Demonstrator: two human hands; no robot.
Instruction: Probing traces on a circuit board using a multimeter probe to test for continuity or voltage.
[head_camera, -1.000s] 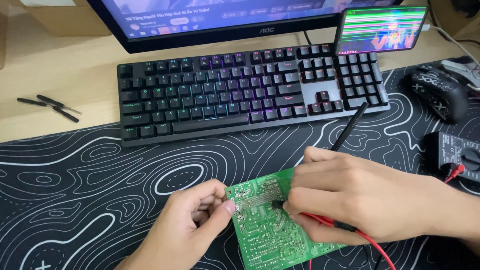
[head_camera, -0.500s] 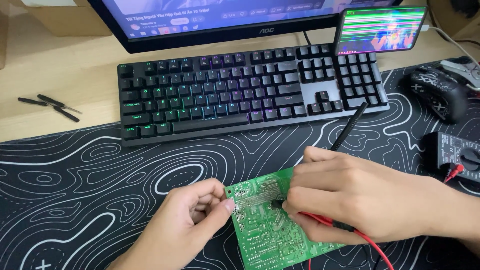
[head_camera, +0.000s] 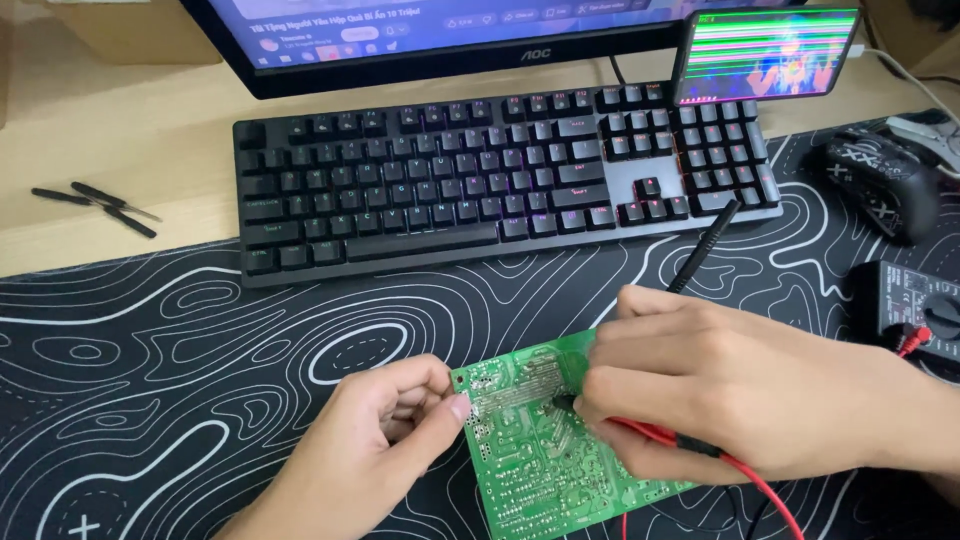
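A green circuit board (head_camera: 535, 455) lies solder side up on the black patterned desk mat (head_camera: 200, 370). My left hand (head_camera: 375, 450) pinches the board's left edge with thumb and fingers. My right hand (head_camera: 740, 385) rests over the board's right half and holds two meter probes: a black probe (head_camera: 703, 245) sticking up toward the keyboard and a red probe (head_camera: 660, 435) whose tip points at the board under my fingers. The red lead (head_camera: 770, 490) trails off to the lower right.
A black keyboard (head_camera: 500, 180) sits behind the board, below a monitor (head_camera: 450, 40). A phone (head_camera: 765, 55) leans at the keyboard's right end. A black mouse (head_camera: 880, 185) and a multimeter (head_camera: 915, 310) lie at the right. Small screwdrivers (head_camera: 95, 205) lie on the wooden desk at the left.
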